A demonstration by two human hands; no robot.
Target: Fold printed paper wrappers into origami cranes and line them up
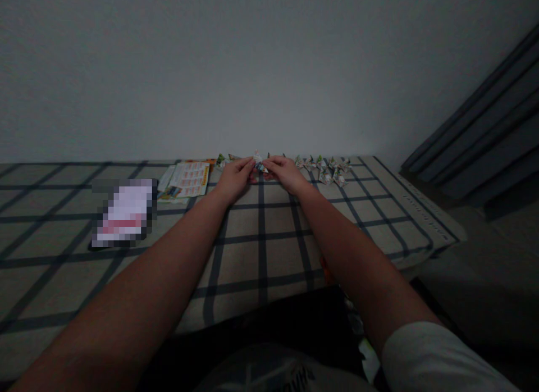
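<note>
Between my two hands, over the back part of the checked tablecloth, is a small folded paper piece (260, 163) with a printed pattern. My left hand (234, 178) pinches its left side with thumb and fingers. From the right, my right hand (285, 172) pinches the other side. Similar folded paper pieces (320, 163) stand in a row along the wall to the right of my hands, with a couple set in front of the row. More of them (221, 160) sit just behind my left hand, partly hidden by it.
Printed paper sheets (187, 181) lie left of my hands. Nearer to me on the left is a lit, pixelated flat object (126, 212). The checked tablecloth (261, 257) ends at the right, by a dark curtain (484, 117). A plain wall (261, 72) rises behind.
</note>
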